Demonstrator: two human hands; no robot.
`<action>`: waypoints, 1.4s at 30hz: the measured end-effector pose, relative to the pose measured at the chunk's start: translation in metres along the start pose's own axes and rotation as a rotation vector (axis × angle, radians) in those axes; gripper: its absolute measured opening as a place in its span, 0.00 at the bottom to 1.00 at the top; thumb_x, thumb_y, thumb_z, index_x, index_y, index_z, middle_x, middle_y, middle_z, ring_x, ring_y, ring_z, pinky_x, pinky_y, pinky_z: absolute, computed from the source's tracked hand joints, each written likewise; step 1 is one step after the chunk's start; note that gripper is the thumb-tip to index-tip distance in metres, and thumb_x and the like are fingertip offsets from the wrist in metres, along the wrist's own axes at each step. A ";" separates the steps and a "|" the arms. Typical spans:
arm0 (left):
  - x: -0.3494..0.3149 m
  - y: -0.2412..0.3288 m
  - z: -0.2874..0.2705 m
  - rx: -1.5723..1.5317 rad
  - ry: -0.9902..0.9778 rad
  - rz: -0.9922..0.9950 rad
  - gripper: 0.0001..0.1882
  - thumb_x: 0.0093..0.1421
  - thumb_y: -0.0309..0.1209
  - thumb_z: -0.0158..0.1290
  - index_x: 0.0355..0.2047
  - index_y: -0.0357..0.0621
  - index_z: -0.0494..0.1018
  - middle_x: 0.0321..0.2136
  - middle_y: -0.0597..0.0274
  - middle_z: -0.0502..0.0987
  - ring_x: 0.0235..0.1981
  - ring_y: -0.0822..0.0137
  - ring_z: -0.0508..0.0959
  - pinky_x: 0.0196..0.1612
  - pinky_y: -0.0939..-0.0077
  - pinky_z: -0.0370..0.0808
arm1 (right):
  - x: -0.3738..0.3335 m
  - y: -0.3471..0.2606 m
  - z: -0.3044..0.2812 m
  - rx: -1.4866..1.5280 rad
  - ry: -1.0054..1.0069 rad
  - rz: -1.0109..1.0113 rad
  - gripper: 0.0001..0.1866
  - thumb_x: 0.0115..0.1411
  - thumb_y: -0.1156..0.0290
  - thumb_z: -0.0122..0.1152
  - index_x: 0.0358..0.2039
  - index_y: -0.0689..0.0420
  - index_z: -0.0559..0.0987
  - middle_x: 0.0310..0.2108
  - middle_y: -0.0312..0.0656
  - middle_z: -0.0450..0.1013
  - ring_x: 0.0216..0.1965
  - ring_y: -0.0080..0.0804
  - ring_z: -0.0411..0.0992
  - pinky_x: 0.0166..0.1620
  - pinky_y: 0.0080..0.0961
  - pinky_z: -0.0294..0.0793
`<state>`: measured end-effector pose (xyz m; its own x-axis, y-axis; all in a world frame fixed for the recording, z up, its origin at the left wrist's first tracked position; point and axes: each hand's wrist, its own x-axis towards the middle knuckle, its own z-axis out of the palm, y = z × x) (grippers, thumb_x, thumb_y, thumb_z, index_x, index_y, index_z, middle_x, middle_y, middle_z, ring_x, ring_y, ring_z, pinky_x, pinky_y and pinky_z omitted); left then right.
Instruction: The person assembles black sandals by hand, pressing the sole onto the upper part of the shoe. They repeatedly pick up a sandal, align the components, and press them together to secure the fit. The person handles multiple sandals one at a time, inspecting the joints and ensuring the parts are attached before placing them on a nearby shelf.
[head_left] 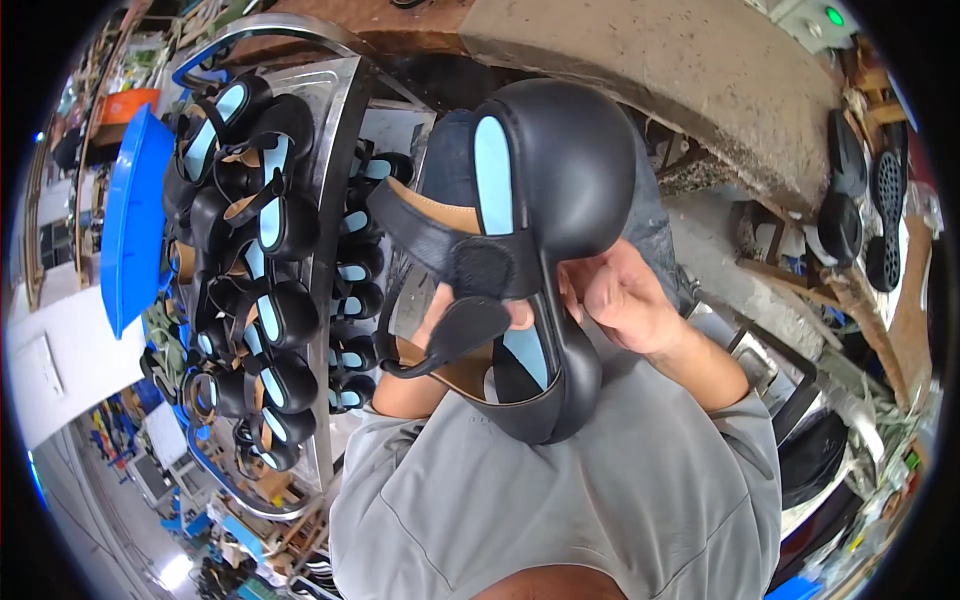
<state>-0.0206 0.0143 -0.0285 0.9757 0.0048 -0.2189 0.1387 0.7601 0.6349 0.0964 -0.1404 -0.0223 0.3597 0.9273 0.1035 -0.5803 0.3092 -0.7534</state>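
Note:
Close in front of me is a black closed-toe sandal (pixel 585 170), its rounded toe turned up and its heel toward my shirt. It has a light blue insole piece, a tan strap lining and a broad black strap. My left hand (pixel 436 318) grips it from the strap side; its fingers show partly through the opening, while the rest is hidden behind the straps. At the sandal's middle, on the other side, my right hand (pixel 625 300) has its fingers curled and closed against the edge. The fingertips of this hand are partly covered by the sandal.
To my left, a metal-framed rack (pixel 345 130) carries several similar black sandals (pixel 285 315) in rows. A blue plastic bin (pixel 135 220) stands beyond it. Ahead runs a worn bench edge (pixel 650 80). Dark soles (pixel 886 220) hang at the right, near a wooden stick (pixel 868 325).

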 end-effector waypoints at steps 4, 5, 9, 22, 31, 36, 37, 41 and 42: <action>-0.013 0.001 -0.008 0.197 -0.037 0.032 0.19 0.55 0.30 0.54 0.46 0.35 0.69 0.38 0.50 0.75 0.38 0.61 0.75 0.40 0.70 0.72 | -0.001 0.009 0.014 0.073 0.033 0.007 0.37 0.59 0.54 0.60 0.61 0.58 0.55 0.30 0.37 0.67 0.21 0.18 0.64 0.25 0.15 0.65; -0.014 0.000 -0.008 0.241 -0.040 0.037 0.19 0.56 0.30 0.54 0.46 0.35 0.69 0.38 0.51 0.74 0.38 0.62 0.75 0.40 0.71 0.72 | -0.002 0.011 0.016 0.081 0.050 0.044 0.36 0.58 0.56 0.62 0.59 0.59 0.57 0.29 0.36 0.67 0.21 0.17 0.64 0.24 0.14 0.65; -0.011 0.002 -0.005 0.488 -0.056 0.081 0.19 0.57 0.31 0.53 0.47 0.36 0.69 0.39 0.52 0.74 0.38 0.64 0.74 0.39 0.73 0.72 | 0.000 0.010 0.017 0.095 0.116 0.108 0.33 0.55 0.61 0.67 0.55 0.61 0.62 0.26 0.34 0.68 0.20 0.16 0.64 0.21 0.13 0.64; 0.000 -0.010 0.000 0.242 0.018 0.080 0.25 0.61 0.40 0.50 0.52 0.36 0.62 0.31 0.63 0.71 0.28 0.74 0.69 0.30 0.83 0.65 | 0.008 0.001 -0.004 0.086 0.023 0.216 0.32 0.45 0.68 0.74 0.48 0.59 0.68 0.27 0.29 0.65 0.27 0.15 0.61 0.30 0.15 0.61; 0.008 0.014 -0.002 0.435 -0.017 -0.198 0.35 0.39 0.35 0.72 0.46 0.38 0.69 0.38 0.65 0.74 0.40 0.71 0.72 0.45 0.76 0.69 | -0.005 0.012 -0.011 0.173 -0.085 0.277 0.46 0.44 0.64 0.73 0.58 0.63 0.55 0.35 0.33 0.63 0.40 0.23 0.63 0.48 0.21 0.60; 0.011 0.006 0.006 0.341 -0.012 -0.146 0.33 0.40 0.33 0.71 0.45 0.38 0.70 0.36 0.66 0.74 0.39 0.72 0.71 0.43 0.76 0.69 | -0.008 0.001 0.001 0.197 0.025 0.312 0.49 0.45 0.67 0.69 0.62 0.62 0.50 0.45 0.42 0.65 0.48 0.30 0.64 0.57 0.27 0.59; 0.011 0.000 0.001 0.343 -0.029 -0.098 0.32 0.40 0.33 0.71 0.45 0.38 0.70 0.36 0.66 0.73 0.38 0.73 0.71 0.43 0.76 0.69 | -0.009 -0.001 0.003 0.206 0.044 0.317 0.49 0.45 0.68 0.69 0.62 0.62 0.50 0.47 0.43 0.65 0.49 0.30 0.64 0.57 0.28 0.59; 0.015 0.005 0.011 0.461 -0.009 -0.086 0.29 0.42 0.33 0.70 0.43 0.38 0.70 0.34 0.66 0.73 0.36 0.74 0.71 0.40 0.77 0.69 | -0.003 -0.010 0.005 0.176 0.132 0.419 0.46 0.40 0.61 0.70 0.57 0.68 0.60 0.49 0.43 0.68 0.49 0.28 0.67 0.53 0.23 0.64; 0.020 0.009 0.003 0.499 -0.117 -0.137 0.28 0.43 0.34 0.70 0.43 0.38 0.70 0.32 0.67 0.73 0.35 0.74 0.71 0.40 0.77 0.69 | 0.000 -0.005 -0.001 0.184 0.109 0.427 0.46 0.40 0.61 0.70 0.57 0.68 0.61 0.49 0.43 0.69 0.49 0.28 0.67 0.52 0.23 0.65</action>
<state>0.0009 0.0194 -0.0252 0.9513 -0.1676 -0.2587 0.3025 0.3468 0.8878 0.0999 -0.1423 -0.0194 0.1294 0.9552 -0.2663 -0.8093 -0.0534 -0.5849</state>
